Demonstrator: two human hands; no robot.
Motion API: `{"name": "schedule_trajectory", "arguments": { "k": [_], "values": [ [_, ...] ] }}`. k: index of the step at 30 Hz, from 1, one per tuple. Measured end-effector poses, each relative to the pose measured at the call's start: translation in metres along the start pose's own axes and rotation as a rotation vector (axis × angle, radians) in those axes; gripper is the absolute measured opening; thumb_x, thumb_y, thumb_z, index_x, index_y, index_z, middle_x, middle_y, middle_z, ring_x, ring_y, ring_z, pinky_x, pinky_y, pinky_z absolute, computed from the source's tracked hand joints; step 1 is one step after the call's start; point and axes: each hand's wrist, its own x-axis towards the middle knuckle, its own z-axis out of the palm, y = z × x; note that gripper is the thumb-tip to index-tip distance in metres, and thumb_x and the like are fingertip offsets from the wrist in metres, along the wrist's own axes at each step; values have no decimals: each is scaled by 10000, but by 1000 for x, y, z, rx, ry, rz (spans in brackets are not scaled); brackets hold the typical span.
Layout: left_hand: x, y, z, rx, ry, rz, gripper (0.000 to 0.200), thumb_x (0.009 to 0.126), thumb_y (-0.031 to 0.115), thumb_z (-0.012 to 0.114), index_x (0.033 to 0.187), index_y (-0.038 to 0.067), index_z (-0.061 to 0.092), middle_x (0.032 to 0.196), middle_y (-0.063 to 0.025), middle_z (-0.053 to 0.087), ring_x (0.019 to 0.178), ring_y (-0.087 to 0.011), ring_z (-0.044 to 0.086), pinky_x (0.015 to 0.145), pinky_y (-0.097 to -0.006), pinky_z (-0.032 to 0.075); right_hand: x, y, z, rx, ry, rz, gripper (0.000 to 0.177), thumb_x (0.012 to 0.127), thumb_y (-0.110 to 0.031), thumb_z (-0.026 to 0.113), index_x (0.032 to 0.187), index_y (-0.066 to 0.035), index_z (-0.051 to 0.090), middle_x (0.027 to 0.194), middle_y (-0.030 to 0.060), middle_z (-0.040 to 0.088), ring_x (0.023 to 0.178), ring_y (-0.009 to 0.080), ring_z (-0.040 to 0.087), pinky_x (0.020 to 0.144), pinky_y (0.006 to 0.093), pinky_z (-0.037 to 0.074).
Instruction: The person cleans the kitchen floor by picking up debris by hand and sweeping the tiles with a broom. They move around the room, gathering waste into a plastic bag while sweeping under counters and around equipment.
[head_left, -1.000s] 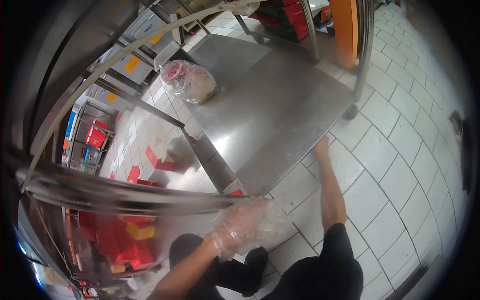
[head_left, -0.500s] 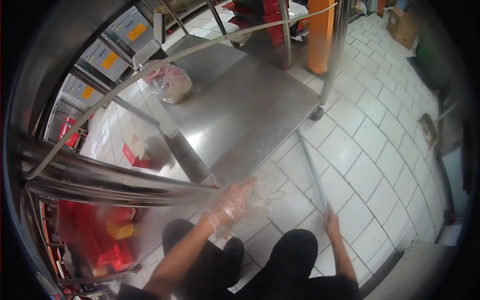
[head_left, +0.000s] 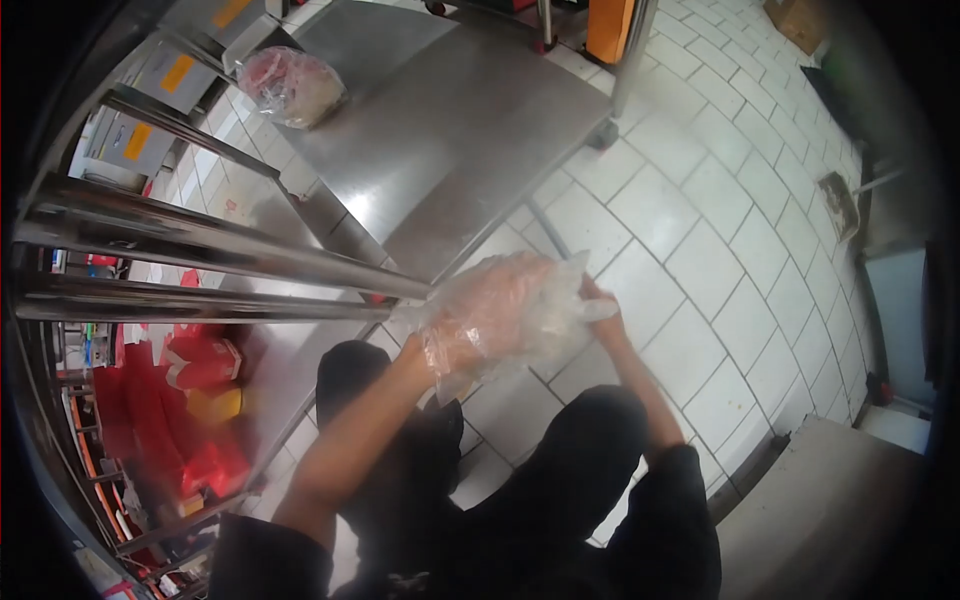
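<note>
My left hand (head_left: 480, 315) wears loose, clear plastic, like a disposable glove or bag, over fingers and wrist. Its fingers look curled around a whitish, translucent clump (head_left: 555, 310), too blurred to name. Close beside that clump on the right is my right hand (head_left: 602, 315), bare and closed, partly covered by the plastic. A thin grey pole (head_left: 547, 230) runs from the steel platform's edge down to my right hand, its lower stretch hidden behind the plastic.
Ahead lies a low steel wheeled platform (head_left: 440, 120) with a clear bag of pinkish contents (head_left: 290, 88) on it. Steel rails (head_left: 210, 245) cross at left, above red cartons (head_left: 200, 360). A steel surface (head_left: 800, 500) stands at right, beyond the white tiled floor (head_left: 700, 240).
My right hand has come up and leftward, close to my left hand. My left hand has risen slightly. The view has tilted down, so the platform sits higher.
</note>
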Motion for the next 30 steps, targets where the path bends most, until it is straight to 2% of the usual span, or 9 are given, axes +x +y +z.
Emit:
{"name": "schedule_trajectory", "arguments": {
  "k": [4,6,9,11,13,15,17,23,30],
  "values": [
    [4,6,1,-21,-21,-13,645,666,353,708,1151,4,465,1111,-177,532,1020,-335,524,893,-379,427,-30,29,-21,-101,89,-38,454,881,-163,439,1326,-219,370,717,258,561,661,427,551,607,471,427],
    [2,6,2,-5,97,27,611,660,337,710,1127,17,479,1083,-171,538,1000,-337,528,872,-386,433,-125,5,-67,-192,-7,286,417,900,-189,448,1311,-248,400,693,239,556,620,394,562,561,447,426],
    [8,-2,-4,-80,63,66,618,677,341,701,1150,16,473,1106,-180,531,1010,-344,523,881,-390,429,-305,0,-117,-319,-22,467,398,884,-196,475,1279,-217,442,632,224,544,578,404,544,521,459,419],
    [10,-7,-1,-72,73,61,625,683,346,699,1162,17,469,1121,-182,526,1019,-348,520,885,-394,427,-408,-38,-147,-478,-19,666,273,840,-270,517,1007,-61,570,655,232,557,600,421,546,553,481,426],
    [12,-12,2,-57,85,62,632,689,352,696,1173,18,466,1137,-185,521,1028,-352,516,889,-398,425,-455,-88,-186,-406,-108,870,343,813,-357,545,785,-16,577,600,237,526,597,420,539,562,470,421],
    [12,-14,6,38,116,83,649,689,358,696,1189,17,459,1156,-185,513,1036,-352,514,901,-401,422,-453,-116,-204,-387,-172,984,387,803,-384,559,732,-3,568,574,238,507,590,420,530,559,462,416],
    [11,-5,-2,6,89,82,653,689,364,695,1190,18,459,1157,-183,514,1043,-347,514,909,-400,420,-436,-116,-202,-393,-10,958,447,784,-428,590,670,0,527,523,218,468,547,416,501,540,456,398],
    [1,-13,8,75,70,77,678,676,344,704,1211,20,442,1178,-179,505,1089,-331,496,947,-393,396,-346,-68,-189,-570,112,707,441,800,-426,596,667,-14,513,501,185,495,495,384,519,481,436,405],
    [-24,-3,4,51,-7,132,605,679,178,649,1218,24,422,1191,-179,485,1103,-326,482,954,-378,392,-70,21,-40,-394,106,305,462,846,-446,512,741,2,558,636,252,573,630,421,575,591,489,449]
  ]
}}
